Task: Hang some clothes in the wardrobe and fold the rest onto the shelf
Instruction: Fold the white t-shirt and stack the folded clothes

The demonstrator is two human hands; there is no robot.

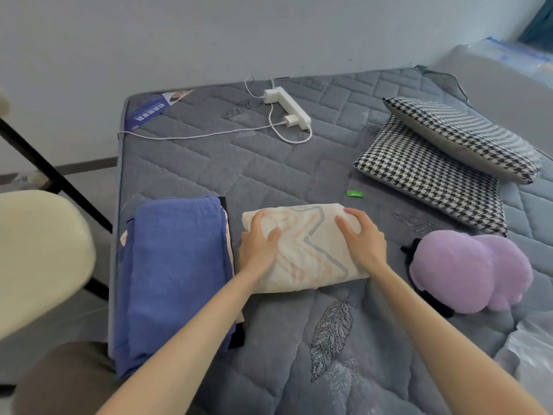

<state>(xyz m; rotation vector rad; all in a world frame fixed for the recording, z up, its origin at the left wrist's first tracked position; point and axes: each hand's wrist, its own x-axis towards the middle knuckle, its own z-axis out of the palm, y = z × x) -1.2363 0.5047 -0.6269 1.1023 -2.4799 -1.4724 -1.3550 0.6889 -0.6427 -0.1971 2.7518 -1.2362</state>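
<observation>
Two hands are laid on a folded cream garment (311, 250) that is seen at the middle of the grey mattress (269, 169). The left hand (258, 247) is spread flat on its left part and the right hand (363, 239) on its right part; nothing is gripped, and the cloth is only pressed down by loosely straight fingers. Just to the left, a folded blue stack (176, 265) is set close to the mattress edge. A purple plush (466, 271) is seen near on the right. If the garment is lifted from the top alone, the folds may be lost, since the layers are not pinched together. The blue stack could be nudged over the left edge should the bundle be slid that way.
</observation>
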